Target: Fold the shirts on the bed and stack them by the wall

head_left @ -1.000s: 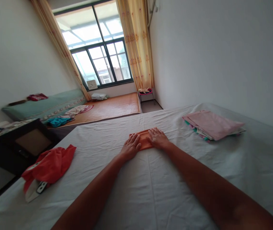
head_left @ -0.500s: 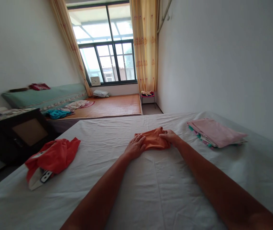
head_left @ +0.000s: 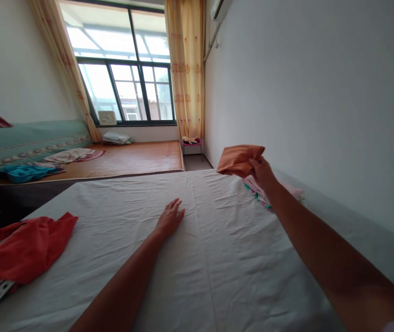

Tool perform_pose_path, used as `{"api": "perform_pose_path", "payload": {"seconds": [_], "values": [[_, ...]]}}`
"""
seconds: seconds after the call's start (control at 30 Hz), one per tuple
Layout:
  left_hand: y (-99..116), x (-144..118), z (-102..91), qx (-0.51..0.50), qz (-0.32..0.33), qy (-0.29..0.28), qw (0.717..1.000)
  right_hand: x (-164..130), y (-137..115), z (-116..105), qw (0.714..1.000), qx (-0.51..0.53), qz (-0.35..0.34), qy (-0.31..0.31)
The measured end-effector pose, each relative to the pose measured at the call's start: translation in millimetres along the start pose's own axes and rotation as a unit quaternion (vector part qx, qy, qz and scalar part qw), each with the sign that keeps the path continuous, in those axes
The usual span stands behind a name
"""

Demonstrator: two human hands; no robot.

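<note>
My right hand [head_left: 262, 171] pinches a folded orange garment [head_left: 239, 160] by its near right edge and holds it up in the air. Behind and below it, partly hidden by that hand and forearm, lies a pile of folded clothes [head_left: 257, 191], pink on top with green edges. My left hand [head_left: 171, 217] rests on the white bed sheet [head_left: 197, 258], fingers stretched out, holding nothing. At the left a crumpled red garment [head_left: 34, 246] with white and black lettering lies on the same sheet.
A white wall [head_left: 307, 92] runs along the right side. Beyond the sheet's far edge stand a low bed with a brown mat [head_left: 141, 157], a small pink stool [head_left: 192, 142] and a window [head_left: 138, 69] with yellow curtains [head_left: 186, 69]. Blue cloth [head_left: 27, 171] lies at the far left.
My right hand has lifted the orange garment off the sheet and carried it right, near the folded pile. My left hand has let go of it and lies flat. The view has turned right.
</note>
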State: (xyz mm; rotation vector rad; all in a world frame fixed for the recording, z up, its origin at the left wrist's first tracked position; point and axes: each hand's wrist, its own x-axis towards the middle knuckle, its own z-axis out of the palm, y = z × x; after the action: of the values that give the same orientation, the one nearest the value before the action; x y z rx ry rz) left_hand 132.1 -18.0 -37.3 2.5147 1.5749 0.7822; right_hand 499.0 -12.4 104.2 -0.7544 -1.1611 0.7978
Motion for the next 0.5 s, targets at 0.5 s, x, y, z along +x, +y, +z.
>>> {"api": "perform_pose_path", "payload": {"seconds": [0.5], "values": [[11,-2,-0.6,0.102,0.011,-0.101,0.99,-60,23,-150,0.64,-0.759,-0.022,0.118]]}}
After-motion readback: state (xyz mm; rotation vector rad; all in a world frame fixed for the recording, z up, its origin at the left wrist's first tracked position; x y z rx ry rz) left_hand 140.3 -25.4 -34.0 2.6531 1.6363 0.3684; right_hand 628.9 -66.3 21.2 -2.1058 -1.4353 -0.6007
